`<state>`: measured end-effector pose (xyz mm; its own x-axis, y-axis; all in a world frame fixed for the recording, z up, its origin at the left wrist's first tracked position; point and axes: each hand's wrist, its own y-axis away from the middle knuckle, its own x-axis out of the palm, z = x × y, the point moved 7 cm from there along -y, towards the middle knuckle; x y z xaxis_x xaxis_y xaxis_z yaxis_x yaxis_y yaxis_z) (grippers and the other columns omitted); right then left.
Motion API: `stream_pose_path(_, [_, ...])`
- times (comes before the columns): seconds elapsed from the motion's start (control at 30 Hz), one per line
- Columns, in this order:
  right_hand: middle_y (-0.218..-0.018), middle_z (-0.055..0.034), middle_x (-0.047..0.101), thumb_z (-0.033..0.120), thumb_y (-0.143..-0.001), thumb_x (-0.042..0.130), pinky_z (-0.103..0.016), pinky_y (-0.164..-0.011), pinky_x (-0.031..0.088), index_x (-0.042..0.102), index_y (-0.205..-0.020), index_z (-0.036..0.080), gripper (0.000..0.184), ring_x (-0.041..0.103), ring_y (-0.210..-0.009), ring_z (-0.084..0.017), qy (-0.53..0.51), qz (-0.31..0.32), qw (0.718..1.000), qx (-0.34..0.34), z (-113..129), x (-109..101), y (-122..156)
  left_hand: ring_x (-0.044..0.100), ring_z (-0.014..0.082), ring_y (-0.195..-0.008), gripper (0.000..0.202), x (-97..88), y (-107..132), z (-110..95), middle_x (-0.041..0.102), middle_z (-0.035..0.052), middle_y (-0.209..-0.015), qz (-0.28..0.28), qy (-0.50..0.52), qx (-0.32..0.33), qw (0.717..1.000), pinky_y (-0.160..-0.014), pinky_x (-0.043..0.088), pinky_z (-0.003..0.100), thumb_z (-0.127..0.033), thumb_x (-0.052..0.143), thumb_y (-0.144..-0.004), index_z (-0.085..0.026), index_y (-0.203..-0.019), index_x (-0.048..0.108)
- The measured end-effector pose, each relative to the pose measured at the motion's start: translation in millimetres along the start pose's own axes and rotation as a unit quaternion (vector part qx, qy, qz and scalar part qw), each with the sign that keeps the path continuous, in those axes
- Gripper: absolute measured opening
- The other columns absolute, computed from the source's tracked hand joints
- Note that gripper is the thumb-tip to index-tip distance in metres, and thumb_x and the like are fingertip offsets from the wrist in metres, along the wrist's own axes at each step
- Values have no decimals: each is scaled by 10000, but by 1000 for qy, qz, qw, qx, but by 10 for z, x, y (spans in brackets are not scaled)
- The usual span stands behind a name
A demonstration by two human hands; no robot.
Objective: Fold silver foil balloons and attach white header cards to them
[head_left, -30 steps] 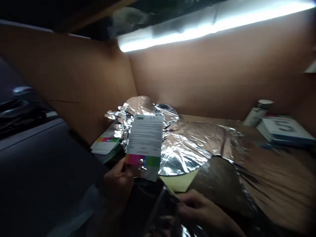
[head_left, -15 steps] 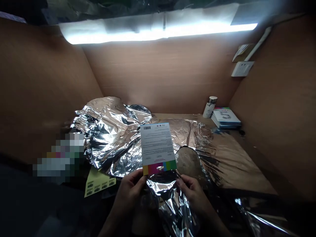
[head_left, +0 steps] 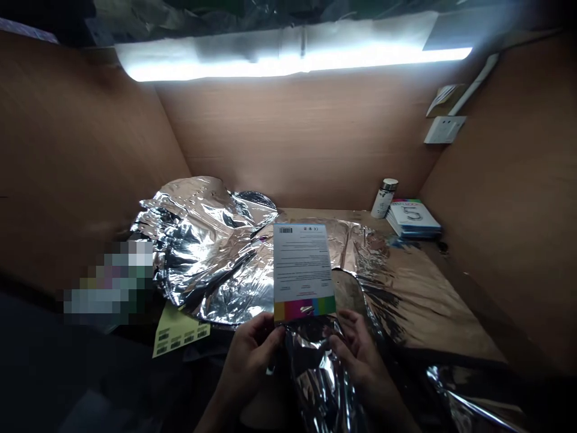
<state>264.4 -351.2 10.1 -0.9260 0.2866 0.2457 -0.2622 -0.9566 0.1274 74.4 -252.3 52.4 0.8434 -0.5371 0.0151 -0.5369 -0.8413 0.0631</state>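
Observation:
Upright before me is a white printed card (head_left: pixel 302 264), with a barcode at its top left and a rainbow band with a small slot along its lower edge. My left hand (head_left: pixel 250 355) pinches the card's lower left corner between thumb and fingers. Below the card hangs a folded piece of silver foil (head_left: pixel 318 373), crinkled and shiny. My right hand (head_left: pixel 360 352) has its thumb and fingers closed on the foil's right edge, just under the card's lower right corner. How foil and card join is hidden.
Large shiny foil sheets (head_left: pixel 198 240) cover the table's left and middle. Yellow label sheet (head_left: pixel 180 331) lies near front left. At back right stand a white bottle (head_left: pixel 384 198) and a stack of cards marked 5 (head_left: pixel 412 216). Wooden panels (head_left: pixel 288 138) enclose the table; a socket (head_left: pixel 445 129) is on the right.
Both hands have moved slightly to the right, carrying the card and foil with them. My right hand's fingers have shifted a little on the foil.

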Motion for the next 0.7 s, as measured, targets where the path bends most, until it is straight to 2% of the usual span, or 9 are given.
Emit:
stream_pose_path(0.1, [-1079,-69,707,529,-929,715,-356,-753,513,532,-1379,281,545,654,-832,-232,-44,54,998,8,89,105,-6,681,223,-768,312,34,-22,40,754,55,-852,-32,-31,-1,999,-695,551,305,-515,722,-901,-205,-905,756])
stream_pose_path(0.17, [-1045,-73,713,536,-941,697,-368,-791,516,616,-1271,248,445,652,-852,-240,-27,38,999,-19,157,105,-14,637,203,-679,405,35,-18,74,711,42,-737,-65,-42,1,997,-620,509,288,-585,691,-899,-199,-782,730])
stream_pose_path(0.23, [-1059,-80,713,532,-944,696,-382,-851,518,649,-1186,236,385,654,-923,-256,-23,14,999,-41,191,81,-19,621,199,-650,457,37,-16,123,687,38,-694,-67,-27,1,997,-608,494,292,-626,671,-899,-195,-759,732])
stream_pose_path(0.33, [-1044,-76,714,506,-931,728,-370,-875,517,668,-1073,225,320,656,-964,-253,-57,29,997,-33,153,86,-23,696,268,-840,457,96,-65,183,756,77,-889,32,120,-3,992,-734,543,341,-641,773,-811,-204,-945,778])
stream_pose_path(0.4, [-990,-54,712,485,-921,750,-337,-842,514,675,-1030,220,296,657,-905,-219,-83,70,994,-12,97,140,-24,692,362,-1057,740,130,-133,178,757,129,-1121,101,253,1,962,-862,560,435,-794,773,-691,-220,-1157,748])
stream_pose_path(0.47, [-969,-38,712,467,-917,765,-315,-828,509,679,-1034,214,292,656,-871,-194,-101,111,989,8,38,217,-24,623,439,-1227,1032,153,-232,196,708,173,-1283,126,340,-1,932,-981,525,539,-953,642,-630,-204,-1341,663])
stream_pose_path(0.5, [-973,-36,716,463,-916,768,-311,-829,509,680,-1050,210,299,660,-869,-190,-107,121,987,15,8,248,-29,592,461,-1277,1090,178,-285,227,690,187,-1324,129,368,-10,921,-1029,497,574,-976,588,-648,-184,-1396,625])
stream_pose_path(0.6, [-994,-50,742,469,-913,774,-317,-831,522,677,-1076,201,329,689,-876,-197,-123,107,987,17,-77,280,-73,578,461,-1316,885,260,-410,349,696,174,-1341,96,457,-24,884,-1113,446,589,-764,665,-816,-165,-1462,578])
stream_pose_path(0.7, [-1056,-74,760,474,-884,803,-345,-859,543,669,-1124,200,388,717,-923,-221,-141,76,987,-5,-164,258,-148,625,438,-1272,753,360,-441,424,729,143,-1301,53,507,-12,860,-1117,467,561,-557,741,-848,-185,-1481,572])
